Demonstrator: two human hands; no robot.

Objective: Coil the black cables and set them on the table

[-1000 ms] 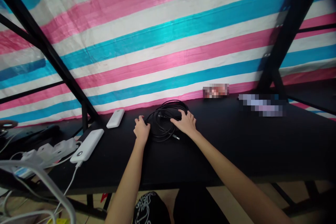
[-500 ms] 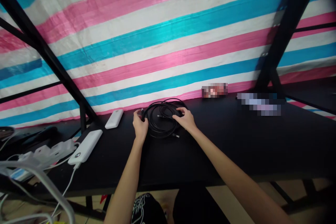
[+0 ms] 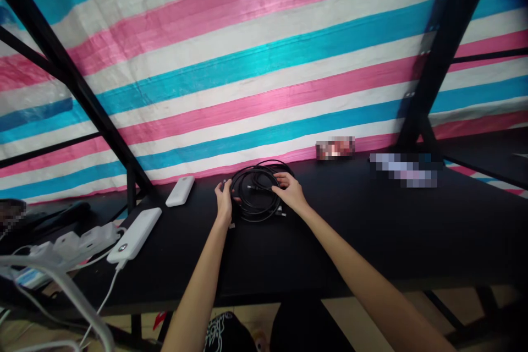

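Observation:
A coil of black cable point(image 3: 248, 213) lies in several loose loops on the black tabletop, with light-coloured connector ends showing at its middle and lower edges. My left hand point(image 3: 224, 203) grips the left side of the loops; some fingertips show on the inner side of the cable. On the opposite side, my right hand point(image 3: 292, 191) pinches the loops between thumb and fingers. Parts of the cable are hidden behind both hands.
Left of the coil lie a white power bank point(image 3: 180, 191) and a larger one point(image 3: 135, 235) with a white cable plugged in. A white power strip point(image 3: 78, 247) holds several plugs. Two blurred items point(image 3: 335, 148) sit at the back right. A striped sheet point(image 3: 264, 71) hangs behind.
My left hand has shifted slightly right and turned against the coil's side. The loops sit rounder, and a connector end now shows below the left hand. My right hand has barely moved.

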